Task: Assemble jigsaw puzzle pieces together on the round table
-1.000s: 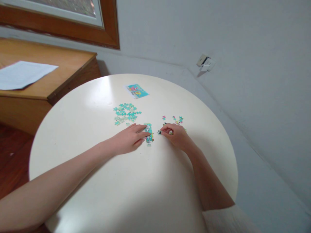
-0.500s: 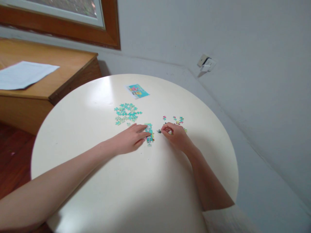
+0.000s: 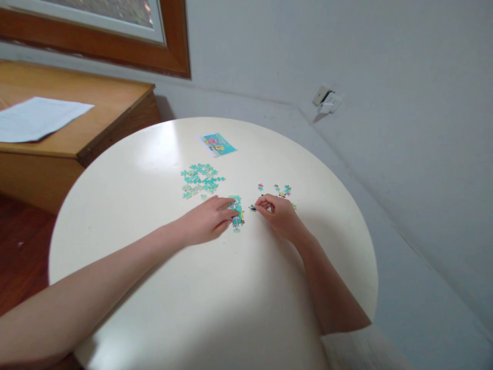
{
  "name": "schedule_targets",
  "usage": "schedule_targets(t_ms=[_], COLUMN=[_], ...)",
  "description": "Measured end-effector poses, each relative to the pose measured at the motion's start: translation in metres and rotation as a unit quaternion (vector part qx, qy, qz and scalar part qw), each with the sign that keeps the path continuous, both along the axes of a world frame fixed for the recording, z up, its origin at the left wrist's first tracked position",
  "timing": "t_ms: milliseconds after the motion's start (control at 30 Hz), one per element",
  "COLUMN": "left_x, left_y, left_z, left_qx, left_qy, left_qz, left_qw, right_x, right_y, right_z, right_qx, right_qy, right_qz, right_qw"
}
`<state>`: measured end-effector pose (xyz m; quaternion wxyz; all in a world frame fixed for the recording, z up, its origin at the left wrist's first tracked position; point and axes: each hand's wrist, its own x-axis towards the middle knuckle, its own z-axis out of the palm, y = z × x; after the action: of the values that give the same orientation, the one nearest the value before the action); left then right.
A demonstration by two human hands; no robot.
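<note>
My left hand (image 3: 206, 221) lies flat on the round cream table (image 3: 215, 298), fingertips resting on the left edge of a small joined block of jigsaw pieces (image 3: 236, 212). My right hand (image 3: 279, 216) is just right of that block, thumb and fingers pinched on a small dark puzzle piece (image 3: 252, 207) at the table surface. A heap of loose teal pieces (image 3: 201, 180) lies beyond my left hand. A few pink and teal loose pieces (image 3: 283, 190) are scattered beyond my right hand.
A small reference picture card (image 3: 216, 144) lies at the far side of the table. A wooden desk (image 3: 73, 128) with a white paper sheet (image 3: 36, 118) stands at the left. A grey wall with a wall socket (image 3: 325, 98) curves around the right.
Both hands stay almost where they were; my right hand with the pinched piece has shifted only slightly near the joined block.
</note>
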<state>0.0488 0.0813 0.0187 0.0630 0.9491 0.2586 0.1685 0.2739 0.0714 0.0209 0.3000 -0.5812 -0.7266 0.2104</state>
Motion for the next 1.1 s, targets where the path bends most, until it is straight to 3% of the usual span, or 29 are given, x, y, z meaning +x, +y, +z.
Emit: schedule_targets(t_ms=[733, 1100], left_x=[0.004, 0.001], left_y=[-0.002, -0.005], left_z=[0.012, 0.017], left_qx=[-0.039, -0.037], left_qy=[-0.039, 0.018], left_qz=[-0.033, -0.055], left_qw=[0.998, 0.998], right_x=[-0.001, -0.003], right_y=[-0.001, -0.002], right_z=[0.002, 0.001], right_qx=[0.011, 0.005], right_qy=[-0.016, -0.001], right_qz=[0.027, 0.035], right_qw=[0.999, 0.999])
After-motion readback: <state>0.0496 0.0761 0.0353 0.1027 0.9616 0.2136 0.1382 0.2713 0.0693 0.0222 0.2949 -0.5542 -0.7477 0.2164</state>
